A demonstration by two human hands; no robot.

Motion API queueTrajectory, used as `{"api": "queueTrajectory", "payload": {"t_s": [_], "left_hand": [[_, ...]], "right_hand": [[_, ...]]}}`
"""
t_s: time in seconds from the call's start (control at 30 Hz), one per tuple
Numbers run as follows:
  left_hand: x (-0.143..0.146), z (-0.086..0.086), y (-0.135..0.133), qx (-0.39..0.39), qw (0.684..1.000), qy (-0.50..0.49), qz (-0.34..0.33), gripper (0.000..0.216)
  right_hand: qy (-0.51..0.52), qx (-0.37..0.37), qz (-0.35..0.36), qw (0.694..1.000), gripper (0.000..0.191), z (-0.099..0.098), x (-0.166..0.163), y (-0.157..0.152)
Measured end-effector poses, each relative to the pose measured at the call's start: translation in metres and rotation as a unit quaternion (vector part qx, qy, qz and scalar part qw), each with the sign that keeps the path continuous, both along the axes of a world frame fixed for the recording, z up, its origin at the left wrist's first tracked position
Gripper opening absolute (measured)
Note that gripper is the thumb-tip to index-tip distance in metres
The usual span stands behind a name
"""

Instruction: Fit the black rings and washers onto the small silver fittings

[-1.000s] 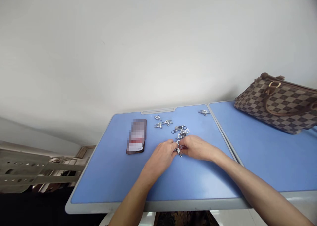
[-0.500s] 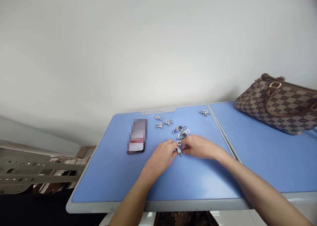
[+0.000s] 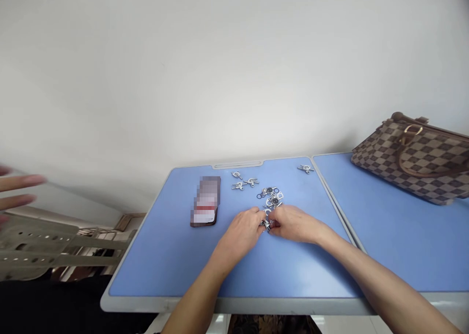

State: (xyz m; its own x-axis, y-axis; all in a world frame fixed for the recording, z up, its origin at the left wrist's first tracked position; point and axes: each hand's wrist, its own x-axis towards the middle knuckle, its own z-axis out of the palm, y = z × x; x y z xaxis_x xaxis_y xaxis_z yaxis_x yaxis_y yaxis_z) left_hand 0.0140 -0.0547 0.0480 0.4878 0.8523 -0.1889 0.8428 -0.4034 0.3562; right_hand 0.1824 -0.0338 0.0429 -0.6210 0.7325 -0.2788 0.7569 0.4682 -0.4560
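Centrally, left hand (image 3: pixel 244 227): curled, a small silver metal fitting (image 3: pixel 266 224) pinched at the fingertips, between both hands.
Right hand (image 3: pixel 297 223): nearly closed, fingertips brought to the same fitting; whether it is gripped cannot be told.
Loose silver-and-black metal pieces (image 3: pixel 275 200): scattered just beyond, on the blue, grey-edged tabletop (image 3: pixel 164 270).
Three silver metal assemblies (image 3: pixel 238 186): clustered farther back.
Dark rectangular smartphone (image 3: pixel 205 202): laid to the left.

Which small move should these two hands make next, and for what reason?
I would perhaps hold the small metal piece steady in the left hand while the right hand adjusts it slightly: the left seems to pinch it, and the right is close beside it, though its exact grip is hidden.
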Motion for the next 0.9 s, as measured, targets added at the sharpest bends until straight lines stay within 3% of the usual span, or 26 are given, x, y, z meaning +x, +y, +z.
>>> {"api": "queueTrajectory", "payload": {"t_s": [0.27, 0.4, 0.5, 0.7, 0.9], "left_hand": [[0.000, -0.003, 0.000, 0.006, 1.000, 0.005, -0.006, 0.012], [0.000, -0.002, 0.000, 0.006, 1.000, 0.005, -0.008, 0.011], [0.001, -0.001, 0.000, 0.006, 1.000, 0.013, -0.007, 0.010], [-0.003, -0.006, 0.000, 0.012, 1.000, -0.003, 0.000, 0.012], [-0.005, -0.011, 0.000, 0.027, 1.000, -0.009, 0.008, 0.011]], "right_hand": [[0.032, -0.038, -0.013, 0.999, 0.008, -0.001, 0.012, 0.006], [0.072, -0.032, -0.094, 0.992, 0.013, 0.008, 0.030, 0.016], [0.070, -0.002, -0.136, 0.988, 0.015, 0.014, 0.038, 0.021], [0.037, 0.075, -0.138, 0.987, 0.016, 0.007, 0.028, 0.020], [0.036, 0.174, -0.073, 0.981, 0.021, -0.018, 0.001, 0.015]]}}
